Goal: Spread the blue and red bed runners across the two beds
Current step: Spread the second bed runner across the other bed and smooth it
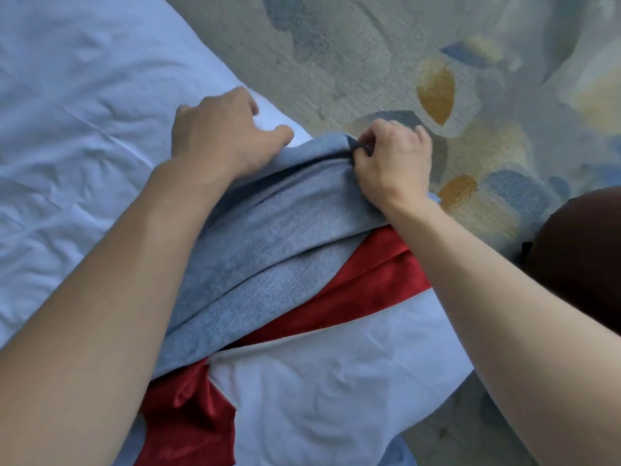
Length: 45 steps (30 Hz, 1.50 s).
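White bedding: the bed [67, 136] fills the left and the near middle of the view, its sheet creased and bare of any runner across the far left.
Left hand: the left hand [221, 136] lies palm down at the bed's far edge, fingers curled loosely; its heel presses on the far end of the blue runner, and I cannot tell whether the fingers pinch any cloth or only rest on it.
Blue runner: the blue runner [268, 270] lies in a thick folded band, running from the near left up to the far corner of the bed, between the two forearms.
Red runner: the red runner [369, 274] lies under the blue one, bunched, showing along its right side and again at the near left.
Right hand: the right hand [393, 163] is clenched on the blue runner's far hem, thumb and fingers pinching a dark fold at the bed's corner.
Floor: patterned carpet [470, 95] in grey, blue and ochre lies far and right; a dark rounded shape at the right edge is probably the person's knee.
Progress: early, by my reading; both runners are still folded and stacked on one bed corner, neither spread, and a second bed is not in view.
Remaining: unfold the blue, lay it across, then do the same with the red.
Writing: none readable anywhere.
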Motion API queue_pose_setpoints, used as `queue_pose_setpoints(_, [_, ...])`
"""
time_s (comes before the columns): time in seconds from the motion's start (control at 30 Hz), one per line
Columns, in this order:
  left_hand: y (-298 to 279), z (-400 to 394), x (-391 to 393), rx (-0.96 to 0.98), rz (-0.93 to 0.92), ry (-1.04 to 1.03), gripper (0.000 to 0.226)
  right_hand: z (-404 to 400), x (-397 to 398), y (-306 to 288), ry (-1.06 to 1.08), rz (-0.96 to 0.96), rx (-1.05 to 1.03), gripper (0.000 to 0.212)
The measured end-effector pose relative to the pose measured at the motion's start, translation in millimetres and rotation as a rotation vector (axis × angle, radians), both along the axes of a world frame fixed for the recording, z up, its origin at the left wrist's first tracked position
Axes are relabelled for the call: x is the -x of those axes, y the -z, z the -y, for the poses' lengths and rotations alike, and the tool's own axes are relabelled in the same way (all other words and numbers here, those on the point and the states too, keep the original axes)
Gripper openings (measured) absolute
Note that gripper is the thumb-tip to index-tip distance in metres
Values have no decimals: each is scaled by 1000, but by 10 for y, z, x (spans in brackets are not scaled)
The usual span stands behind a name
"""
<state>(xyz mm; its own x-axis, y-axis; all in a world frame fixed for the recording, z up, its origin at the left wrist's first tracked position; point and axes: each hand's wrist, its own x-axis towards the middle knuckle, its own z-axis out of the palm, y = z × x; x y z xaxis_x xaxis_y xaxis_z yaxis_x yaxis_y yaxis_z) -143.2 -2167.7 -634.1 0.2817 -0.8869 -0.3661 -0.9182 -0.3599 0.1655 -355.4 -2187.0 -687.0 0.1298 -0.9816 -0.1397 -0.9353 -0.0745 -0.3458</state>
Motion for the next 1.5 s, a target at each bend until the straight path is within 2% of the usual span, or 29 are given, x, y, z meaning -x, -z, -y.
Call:
queue_pose_setpoints(0.1, [50, -12, -131, -197, -43, -96, 78, -74, -61, 126, 22, 68, -12, 19])
queue_pose_setpoints(0.13, [67, -21, -172, -248, -49, -100, 72, -98, -66, 161, 44, 109, -18, 19])
queue_pose_setpoints(0.2, [98, -14, -215, -276, -117, -89, 44, -128, -59, 224, 78, 148, -40, 18])
queue_pose_setpoints(0.27, [155, 49, -214, -212, -135, -39, 26, -126, -46, 281, 83, 128, -68, 17])
queue_pose_setpoints(0.37, [274, 322, -176, -38, -30, 26, 20, -31, -30, 354, 126, 131, -55, 13])
queue_pose_setpoints(0.43, [345, 572, -115, 13, -39, 23, 22, 103, -17, 386, 185, 103, -53, 12])
queue_pose_setpoints(0.53, [374, 752, -101, -23, -8, 60, 27, 221, -8, 376, 238, 84, -109, 16])
queue_pose_setpoints(0.6, [348, 672, -171, -117, 65, 118, 33, 143, -9, 329, 245, 108, -111, 18])
queue_pose_setpoints(0.67, [326, 531, -263, -181, 127, 170, 29, 35, 12, 318, 221, 101, -111, 15])
queue_pose_setpoints(0.77, [355, 533, -272, -140, 120, 168, 18, 52, 69, 390, 205, 79, -133, 9])
queue_pose_setpoints(0.9, [489, 757, -135, -102, 105, 193, 9, 246, 62, 496, 188, -10, -214, 15])
queue_pose_setpoints(0.97, [490, 741, -76, -57, 122, 225, 27, 237, 0, 470, 181, 6, -185, 25])
queue_pose_setpoints(1.03, [389, 557, -16, 44, 195, 303, 50, 120, -57, 306, 189, 85, -86, 34])
queue_pose_setpoints(1.07, [337, 410, 22, 103, 215, 362, 53, 19, -69, 194, 195, 146, -31, 35])
queue_pose_setpoints(1.2, [176, -291, 169, 155, 92, 449, 33, -567, -127, -221, 71, 336, 25, 24])
queue_pose_setpoints(1.27, [142, -590, 164, 131, 48, 403, 29, -872, -185, -321, -16, 345, -16, 24])
queue_pose_setpoints(1.33, [122, -828, 135, 108, 38, 359, 35, -1119, -225, -337, -75, 317, -50, 24])
queue_pose_setpoints(1.5, [44, -1245, 126, 136, -6, 300, 43, -1506, -222, -348, -80, 296, 7, 27])
